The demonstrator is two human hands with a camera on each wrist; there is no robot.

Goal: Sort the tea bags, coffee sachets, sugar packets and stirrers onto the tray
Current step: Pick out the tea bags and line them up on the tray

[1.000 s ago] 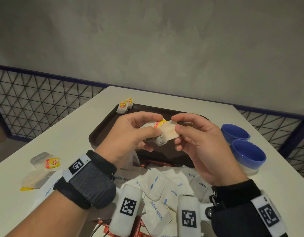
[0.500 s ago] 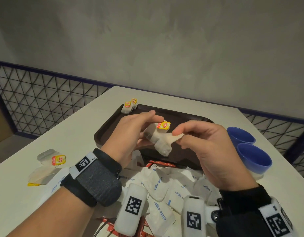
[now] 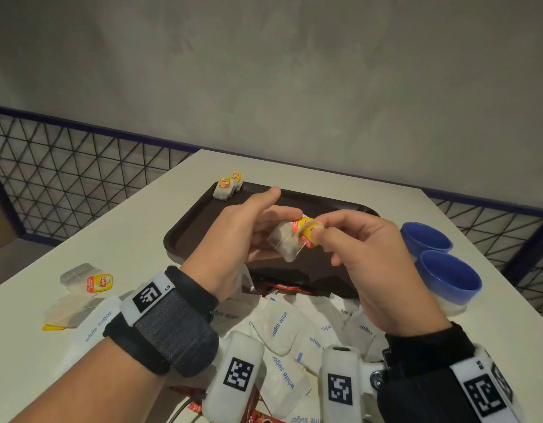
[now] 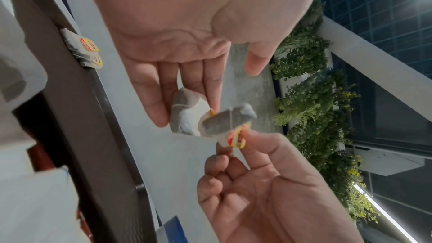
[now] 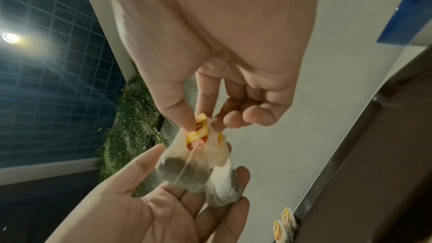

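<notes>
Thumb and forefinger of the right hand [image 3: 371, 261] pinch a yellow tag [image 3: 309, 237]; the two tea bags [image 3: 285, 245] lie left of it, across the left hand [image 3: 233, 236]'s straight, cradling fingers, thumb clear, above the tray [image 3: 190, 228]

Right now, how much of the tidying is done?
Just started. Two tea bags sit in the tray's far left corner. Two more tea bags rest on the fingers of the left hand, the right hand pinching one tag. Loose tea bags, white sugar packets and red sachets wait on the table.
</notes>
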